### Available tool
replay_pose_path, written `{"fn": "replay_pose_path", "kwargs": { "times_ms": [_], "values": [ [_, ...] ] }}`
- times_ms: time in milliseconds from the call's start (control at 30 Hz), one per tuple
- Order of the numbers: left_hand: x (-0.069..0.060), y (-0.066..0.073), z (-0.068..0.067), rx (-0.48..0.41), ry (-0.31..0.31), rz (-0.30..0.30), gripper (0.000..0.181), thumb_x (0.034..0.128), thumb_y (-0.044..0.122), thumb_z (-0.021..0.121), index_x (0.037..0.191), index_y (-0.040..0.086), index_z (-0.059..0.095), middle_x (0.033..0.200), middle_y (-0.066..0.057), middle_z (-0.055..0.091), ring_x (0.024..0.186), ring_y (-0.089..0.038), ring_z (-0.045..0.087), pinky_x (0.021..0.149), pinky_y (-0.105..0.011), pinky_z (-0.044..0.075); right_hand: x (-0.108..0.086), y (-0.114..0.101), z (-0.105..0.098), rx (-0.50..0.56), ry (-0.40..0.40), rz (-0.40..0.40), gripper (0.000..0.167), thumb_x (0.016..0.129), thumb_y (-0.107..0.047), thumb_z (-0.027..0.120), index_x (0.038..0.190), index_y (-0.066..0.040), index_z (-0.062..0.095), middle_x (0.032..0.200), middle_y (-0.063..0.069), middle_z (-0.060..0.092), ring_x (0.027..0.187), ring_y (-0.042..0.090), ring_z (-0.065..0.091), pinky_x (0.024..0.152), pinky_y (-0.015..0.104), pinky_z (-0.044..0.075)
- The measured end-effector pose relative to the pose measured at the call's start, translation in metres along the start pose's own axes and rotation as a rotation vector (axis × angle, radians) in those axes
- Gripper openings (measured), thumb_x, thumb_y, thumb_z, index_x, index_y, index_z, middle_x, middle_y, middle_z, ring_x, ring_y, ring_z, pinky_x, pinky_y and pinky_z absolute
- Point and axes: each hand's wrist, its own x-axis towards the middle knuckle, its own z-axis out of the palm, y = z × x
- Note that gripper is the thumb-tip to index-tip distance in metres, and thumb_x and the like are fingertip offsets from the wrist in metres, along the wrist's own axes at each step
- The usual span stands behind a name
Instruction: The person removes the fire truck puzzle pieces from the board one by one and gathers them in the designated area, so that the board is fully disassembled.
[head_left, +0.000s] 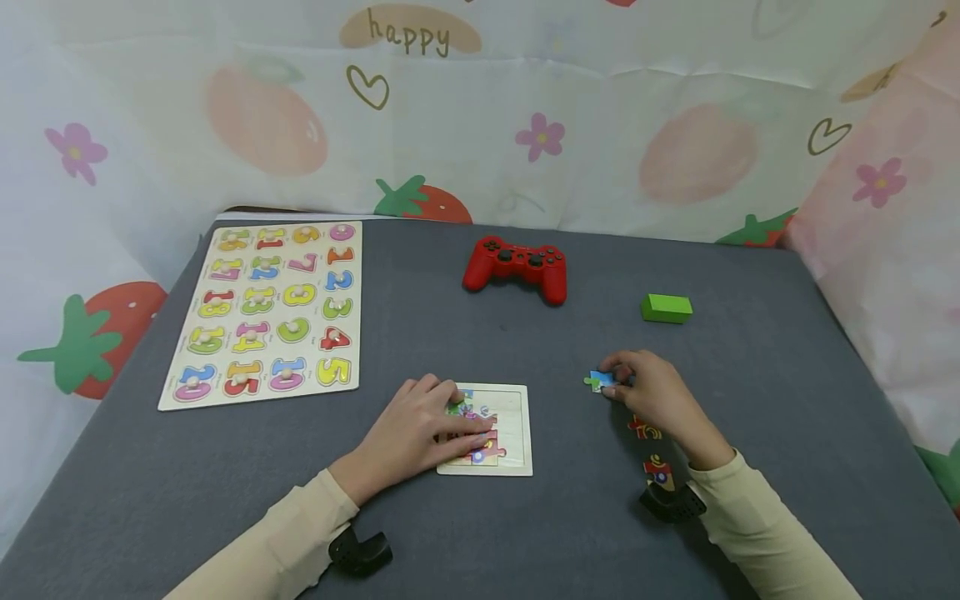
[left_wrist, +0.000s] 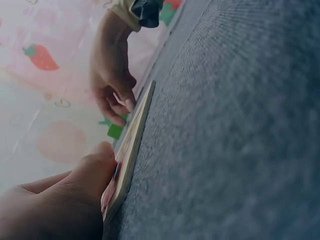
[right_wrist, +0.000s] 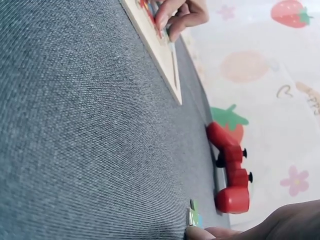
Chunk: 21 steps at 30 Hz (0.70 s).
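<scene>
A small wooden puzzle board (head_left: 514,429) lies on the grey table, its left part filled with joined pieces and its right part bare wood. My left hand (head_left: 420,423) rests on that left part, fingers extended over the pieces and partly hiding them. To the right of the board, my right hand (head_left: 654,395) pinches a blue-and-green puzzle piece (head_left: 597,381) at or just above the table; the exact gap cannot be told. Two red-and-yellow puzzle pieces, an upper one (head_left: 643,428) and a lower one (head_left: 658,472), lie beneath the right forearm, partly covered.
A large number puzzle board (head_left: 273,315) lies at the back left. A red game controller (head_left: 516,268) sits at the back middle, with a green block (head_left: 667,308) to its right. Behind the table hangs a printed curtain (head_left: 480,108).
</scene>
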Motion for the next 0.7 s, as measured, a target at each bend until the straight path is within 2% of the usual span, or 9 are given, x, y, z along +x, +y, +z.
{"fn": "replay_pose_path", "kwargs": {
  "times_ms": [200, 333, 433, 533, 700],
  "values": [
    [0.0, -0.004, -0.001, 0.003, -0.041, 0.024, 0.035, 0.0857, 0.049, 0.067, 0.118, 0.037, 0.068, 0.094, 0.006, 0.055, 0.083, -0.009, 0.041, 0.074, -0.03, 0.034, 0.0, -0.002, -0.006, 0.018, -0.042, 0.0, 0.024, 0.088, -0.009, 0.068, 0.111, -0.005, 0.066, 0.094, 0.013, 0.061, 0.077, 0.022, 0.054, 0.064, 0.034, 0.043],
    [0.0, -0.009, -0.003, 0.001, -0.102, -0.015, 0.05, 0.0849, 0.057, 0.063, 0.127, 0.03, 0.063, 0.1, 0.007, 0.054, 0.089, -0.009, 0.042, 0.078, -0.03, 0.035, -0.001, -0.012, -0.017, 0.101, -0.042, 0.015, 0.026, 0.092, -0.009, 0.063, 0.117, -0.004, 0.062, 0.102, 0.013, 0.06, 0.073, 0.02, 0.056, 0.059, 0.034, 0.045],
    [0.0, -0.012, -0.004, -0.004, -0.131, -0.042, 0.06, 0.0838, 0.062, 0.061, 0.131, 0.025, 0.06, 0.102, 0.007, 0.053, 0.091, -0.009, 0.041, 0.079, -0.03, 0.035, -0.003, -0.023, -0.022, 0.146, -0.012, -0.009, 0.025, 0.093, -0.011, 0.062, 0.117, -0.003, 0.061, 0.102, 0.012, 0.059, 0.069, 0.019, 0.054, 0.058, 0.034, 0.044],
    [-0.001, -0.014, -0.004, -0.006, -0.142, -0.052, 0.063, 0.0833, 0.064, 0.06, 0.13, 0.022, 0.06, 0.102, 0.007, 0.052, 0.092, -0.009, 0.04, 0.08, -0.03, 0.035, -0.005, -0.037, -0.016, 0.154, 0.012, -0.041, 0.022, 0.092, -0.014, 0.063, 0.113, -0.004, 0.063, 0.098, 0.009, 0.059, 0.069, 0.018, 0.053, 0.059, 0.033, 0.044],
    [-0.001, -0.014, -0.004, -0.025, -0.154, -0.062, 0.058, 0.0831, 0.062, 0.061, 0.123, 0.02, 0.062, 0.112, 0.005, 0.052, 0.101, -0.011, 0.043, 0.085, -0.033, 0.037, -0.005, -0.061, 0.009, 0.133, 0.009, -0.118, 0.018, 0.088, -0.013, 0.069, 0.104, -0.007, 0.067, 0.094, 0.005, 0.061, 0.072, 0.015, 0.053, 0.063, 0.031, 0.044]
  ]
}}
